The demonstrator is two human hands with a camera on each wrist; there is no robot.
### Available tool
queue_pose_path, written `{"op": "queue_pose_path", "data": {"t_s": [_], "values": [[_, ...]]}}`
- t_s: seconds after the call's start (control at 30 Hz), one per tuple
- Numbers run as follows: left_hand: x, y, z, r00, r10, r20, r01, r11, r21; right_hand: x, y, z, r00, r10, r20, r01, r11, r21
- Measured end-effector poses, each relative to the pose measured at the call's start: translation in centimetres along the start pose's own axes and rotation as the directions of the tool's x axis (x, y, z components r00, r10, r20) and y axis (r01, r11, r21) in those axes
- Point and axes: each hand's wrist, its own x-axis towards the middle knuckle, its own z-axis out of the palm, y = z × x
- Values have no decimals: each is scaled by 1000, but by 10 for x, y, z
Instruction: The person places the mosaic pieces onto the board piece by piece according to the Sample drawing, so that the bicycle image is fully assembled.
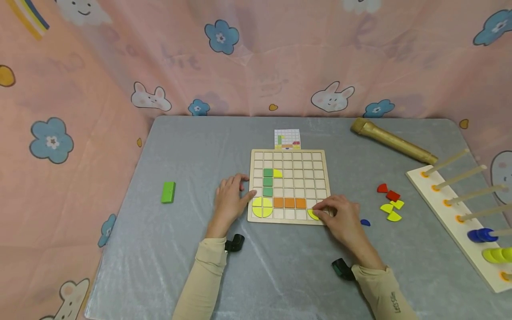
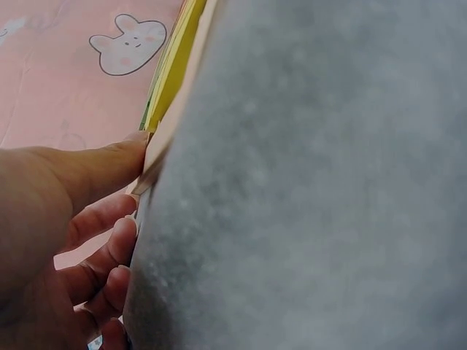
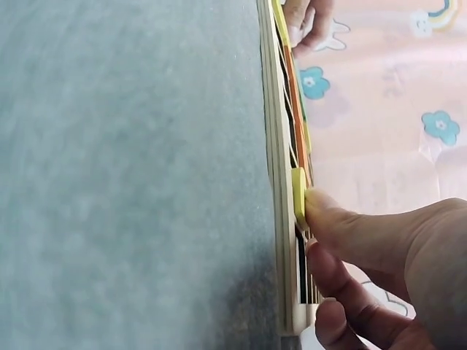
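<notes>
We see a grey worktop point(image 1: 136, 258) with a long peg rack point(image 1: 449, 214) slanting along its right side and a gold roll point(image 1: 394, 141) lying behind that rack. Near the middle lies the grid board point(image 1: 296, 181), roughly square and flat, its near edge facing us.

Of the two hands, the right hand point(image 1: 340, 218) is clearly the nearer to the yellow piece point(image 1: 312, 215), which is in the near row of the grid, close to the right-hand corner. The piece lies directly left of this grip, at its fingertips; partly covered, it shows us a rounded edge and no clear long axis. The right grip is narrow, thumb and fingers pinching the piece; whether it sits flat in its cell we cannot tell.

The left hand point(image 1: 229, 198) is at the opposite edge of the board. Its grip is moderately spread, the thumb resting on the rim and the bent fingers beside it.

Beyond the far edge we see a small pattern card point(image 1: 287, 137); well left, a green block point(image 1: 168, 192). Smallest, right of the board, are loose red, yellow and blue pieces point(image 1: 394, 216).
</notes>
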Motion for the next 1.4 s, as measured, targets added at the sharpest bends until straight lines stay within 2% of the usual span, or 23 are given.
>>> {"op": "queue_pose_path", "data": {"t_s": [0.2,0.37,0.47,0.63,0.87,0.97,1.17,1.4], "values": [[0,0,0,1000,-3,3,3,1000,-3,-3,5,-11,996,83,-18,-83,997,-2],[0,0,0,1000,-5,4,5,1000,-1,-7,19,-31,989,104,-101,-111,992,-58],[0,0,0,1000,-2,3,2,1000,-5,-12,30,-47,979,140,-148,-156,983,-100],[0,0,0,1000,3,5,-3,1000,-16,-23,50,-70,951,219,-218,-248,962,-115],[-1,1,-1,1000,0,8,0,1000,-14,-33,68,-88,877,365,-311,-413,905,-102],[-1,1,-1,1000,4,9,-4,1000,-14,-37,77,-95,866,390,-311,-447,884,-135],[0,1,-1,1000,1,11,-1,1000,-11,-48,88,-102,870,418,-260,-472,858,-201],[0,0,0,1000,1,6,-1,1000,-7,-53,91,-101,860,455,-232,-498,847,-184]]}}
